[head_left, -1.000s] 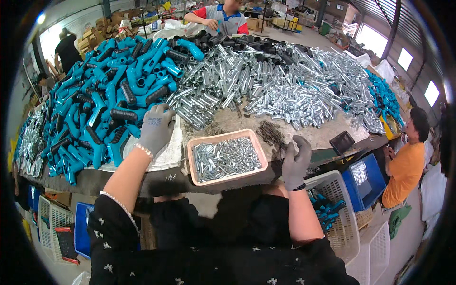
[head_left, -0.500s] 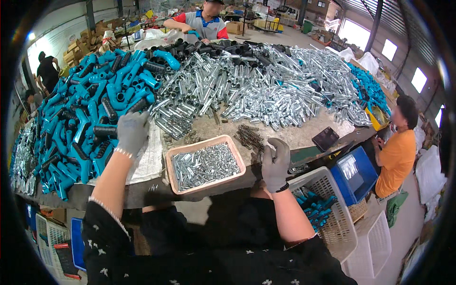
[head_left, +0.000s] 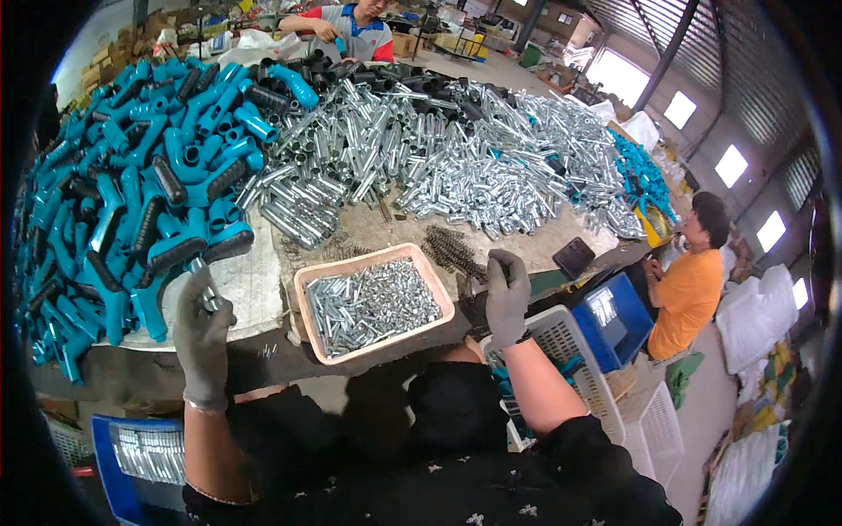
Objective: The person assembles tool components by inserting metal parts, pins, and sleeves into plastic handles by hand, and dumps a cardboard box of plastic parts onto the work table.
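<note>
Metal [head_left: 210, 300] now glints in the left hand [head_left: 202, 337], which has come back nearer the body, pinching this silvery, tube-like piece; it looks like handling now, not reaching. The right hand [head_left: 509, 300] is half-curled, and I can't tell whether it holds anything. Between them sits a pink tray [head_left: 309, 326] of small pins [head_left: 373, 302]. Springs [head_left: 452, 249] lie beside the right fingertips; past the left hand, teal handles [head_left: 132, 188]; farther, silver tubes [head_left: 381, 149].

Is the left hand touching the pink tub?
Apart. The head view shows white cloth between the left hand and the pink tub.
</note>
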A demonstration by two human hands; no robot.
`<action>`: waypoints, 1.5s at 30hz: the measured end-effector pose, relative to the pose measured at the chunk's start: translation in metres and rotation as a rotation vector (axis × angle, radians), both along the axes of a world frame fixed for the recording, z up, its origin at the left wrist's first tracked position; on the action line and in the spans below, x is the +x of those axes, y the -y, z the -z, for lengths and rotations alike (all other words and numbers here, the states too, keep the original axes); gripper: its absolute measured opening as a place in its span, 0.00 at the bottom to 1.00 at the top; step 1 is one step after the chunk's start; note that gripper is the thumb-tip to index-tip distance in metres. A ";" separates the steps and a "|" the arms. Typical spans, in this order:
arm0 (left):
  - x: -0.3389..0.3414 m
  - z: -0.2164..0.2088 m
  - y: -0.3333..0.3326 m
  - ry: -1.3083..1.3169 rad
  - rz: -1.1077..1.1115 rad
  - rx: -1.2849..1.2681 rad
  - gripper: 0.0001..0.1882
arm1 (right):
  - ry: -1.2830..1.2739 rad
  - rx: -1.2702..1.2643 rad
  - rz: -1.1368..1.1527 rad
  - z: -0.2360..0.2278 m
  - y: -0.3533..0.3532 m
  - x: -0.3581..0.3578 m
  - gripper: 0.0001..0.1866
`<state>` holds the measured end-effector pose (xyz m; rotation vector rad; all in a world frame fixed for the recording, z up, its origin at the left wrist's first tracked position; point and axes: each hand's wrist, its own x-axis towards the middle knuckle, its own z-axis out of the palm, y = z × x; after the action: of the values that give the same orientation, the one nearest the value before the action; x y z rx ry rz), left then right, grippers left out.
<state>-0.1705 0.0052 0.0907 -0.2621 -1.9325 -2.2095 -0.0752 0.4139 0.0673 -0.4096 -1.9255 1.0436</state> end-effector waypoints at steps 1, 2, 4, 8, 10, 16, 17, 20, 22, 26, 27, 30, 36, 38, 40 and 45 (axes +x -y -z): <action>-0.004 0.011 0.001 -0.307 -0.112 -0.270 0.26 | 0.009 -0.083 -0.034 -0.008 0.004 -0.002 0.11; -0.007 0.021 0.003 -0.613 -0.226 -0.544 0.24 | 0.019 -0.070 -0.031 -0.017 0.005 -0.007 0.11; 0.000 0.022 0.001 -0.605 -0.248 -0.542 0.21 | 0.018 0.193 0.004 -0.038 -0.001 -0.021 0.10; 0.003 0.019 0.006 -0.636 -0.298 -0.957 0.20 | 0.119 0.605 -0.191 -0.068 -0.014 -0.125 0.09; 0.004 -0.008 -0.010 -0.844 -0.284 -0.987 0.18 | 0.224 0.775 -0.167 -0.088 -0.038 -0.170 0.10; 0.003 0.012 -0.004 -0.555 -0.089 -0.811 0.16 | 0.998 1.296 -0.098 -0.098 -0.042 -0.259 0.14; 0.003 0.016 -0.005 -0.511 -0.118 -0.767 0.18 | 1.101 1.328 -0.068 -0.100 -0.041 -0.263 0.15; 0.000 0.011 -0.009 -0.520 -0.140 -0.765 0.21 | 1.037 1.473 -0.094 -0.094 -0.051 -0.268 0.14; -0.003 0.008 -0.010 -0.610 -0.152 -0.841 0.22 | 0.889 1.500 -0.066 -0.093 -0.063 -0.259 0.12; 0.000 0.008 -0.010 -0.570 -0.117 -0.785 0.23 | 0.226 0.752 0.004 -0.109 -0.038 -0.178 0.11; -0.005 0.013 -0.007 -0.671 -0.153 -0.783 0.23 | 0.075 0.552 -0.050 -0.113 -0.024 -0.151 0.12; 0.009 0.027 0.005 -0.744 -0.231 -0.765 0.22 | 0.027 0.084 -0.211 -0.116 0.051 -0.059 0.14; 0.104 -0.006 -0.038 -0.531 0.437 -0.674 0.23 | 0.339 0.162 -0.734 -0.096 0.111 0.115 0.09; 0.123 0.000 -0.038 -0.414 0.598 -0.670 0.24 | 0.360 -0.021 -0.703 -0.078 0.116 0.133 0.18; 0.135 0.013 -0.031 -0.347 0.661 -0.633 0.24 | 0.384 0.027 -0.754 -0.074 0.113 0.138 0.18; 0.154 0.021 -0.022 -0.271 0.726 -0.678 0.22 | 0.416 -0.081 -0.895 -0.059 0.116 0.144 0.17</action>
<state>-0.0169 0.0269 0.0699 -1.4695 -2.6101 -1.5656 0.0685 0.2978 0.1267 0.2659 -2.5180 1.6983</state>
